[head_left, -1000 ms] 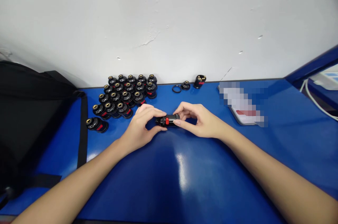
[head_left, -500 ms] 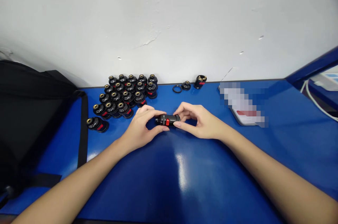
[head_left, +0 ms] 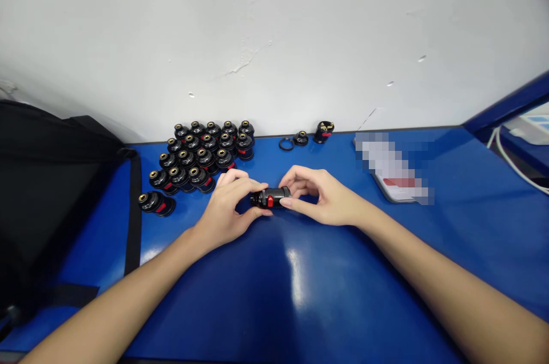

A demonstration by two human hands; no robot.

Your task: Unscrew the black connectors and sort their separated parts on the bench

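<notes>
A black cylindrical connector [head_left: 274,197] with a red tab lies on its side between my hands, narrow end to the left. My left hand [head_left: 229,201] has thumb and fingers closed around its narrow-end half. The thumb and fingertips of my right hand [head_left: 315,197] grip the wider right end. Behind my left hand stand several similar black connectors [head_left: 205,159] in rows, with brass-coloured rings on top and red tabs. One more connector [head_left: 157,203] sits in front of those rows, tilted to the left.
Near the wall lie a black ring [head_left: 286,144], a black cap [head_left: 301,138] and a black body [head_left: 324,132] with brass-coloured contacts. A blurred-out phone [head_left: 392,181] rests on the blue table [head_left: 343,295]. At left is a black bag [head_left: 55,181] with straps; a white cable [head_left: 514,167] hangs at right.
The view has shifted very slightly. Both hands keep their hold on the connector, which looks almost unmoved on the table.
</notes>
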